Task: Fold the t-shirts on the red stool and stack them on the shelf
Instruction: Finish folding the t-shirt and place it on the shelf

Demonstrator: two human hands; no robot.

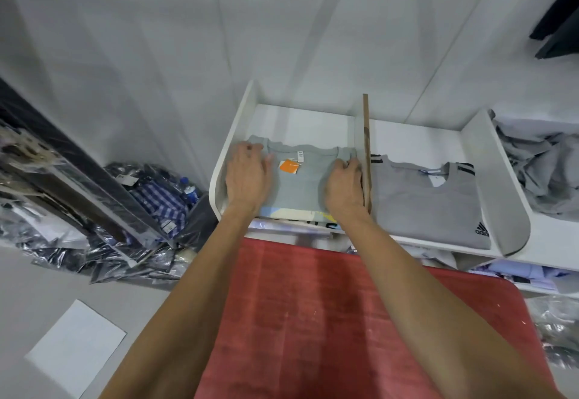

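Head view of a white shelf (pixel 233 123) split into compartments by a thin brown upright divider (pixel 366 148). In the left compartment a folded light grey t-shirt (pixel 300 185) with an orange hang tag (pixel 288 167) at its collar lies on top of a stack of folded garments, whose printed front edges show beneath it. The left hand (pixel 247 176) rests palm down on the shirt's left side, fingers spread and nearly straight toward the left shoulder; its grip is wide and encloses nothing. The right hand (pixel 344 185) lies on the shirt's right side, against the divider, with its fingertips bent onto the fabric near the right shoulder; whether this grip pinches the cloth cannot be told. In the next compartment to the right lies a folded grey sweatshirt with black shoulder stripes (pixel 426 204). In front of the shelf, under both forearms, stands the red stool (pixel 344 320), its worn top bare. Plastic-wrapped garments (pixel 94 210) are piled on the floor at left.
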